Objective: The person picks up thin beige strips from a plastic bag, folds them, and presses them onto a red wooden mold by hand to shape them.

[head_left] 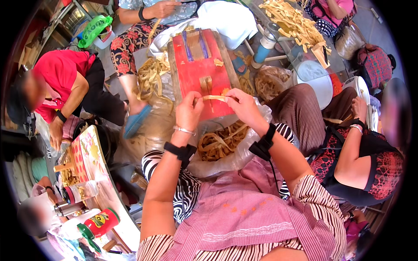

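Between my two hands stretches a short, pale yellow-brown strip (214,97), perhaps of dried plant or bean material. My left hand (189,112) pinches one end between thumb and fingers, and my right hand (243,103) grips the other. The strip is held over the near part of a red-painted wooden board (192,76). A small upright wooden block (205,85) stands on this board just beyond the strip. Farther up the board lies a wooden piece with purple edges (195,45). Below my hands, a clear plastic bag (212,169) holds curled strips (222,143).
Opposite, a person in flowered trousers (125,49) sits beside a heap of long strips (152,76). A glass-topped table (338,65) bears many strips. At left, a table (114,195) carries a red jar (101,223). Close at right sits another person (349,156).
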